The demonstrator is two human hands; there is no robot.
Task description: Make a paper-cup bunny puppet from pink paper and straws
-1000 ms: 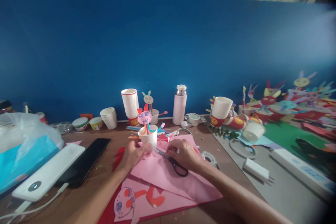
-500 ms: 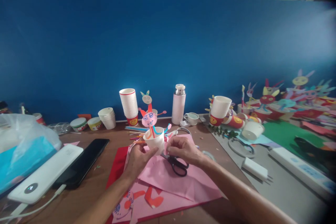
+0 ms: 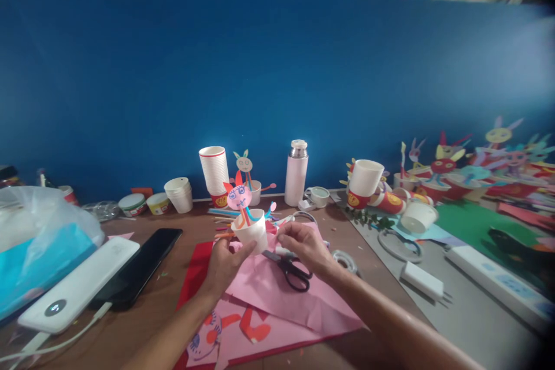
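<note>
My left hand (image 3: 226,263) grips the side of a white paper cup (image 3: 255,235), which stands tilted slightly left above the pink paper. Out of the cup rises a pink paper figure (image 3: 239,198) with red ears, a drawn-on face and thin arms. My right hand (image 3: 307,245) is just right of the cup, apart from it, with thumb and forefinger pinched together; anything between them is too small to make out. Below the right hand, black-handled scissors (image 3: 297,277) lie on the pink paper sheets (image 3: 312,309). A roll of clear tape (image 3: 346,262) lies beyond my right wrist.
A pink flask (image 3: 296,176), a tall cup stack (image 3: 214,170) and a second paper figure (image 3: 244,163) stand along the blue partition (image 3: 260,69). On the left lie a power bank (image 3: 82,283) and a phone (image 3: 143,263). More figures and a power strip (image 3: 498,286) occupy the right.
The cup and figure have shifted slightly left with my left hand and lean left. My right hand now sits apart from the cup, and more of the scissors' blades shows.
</note>
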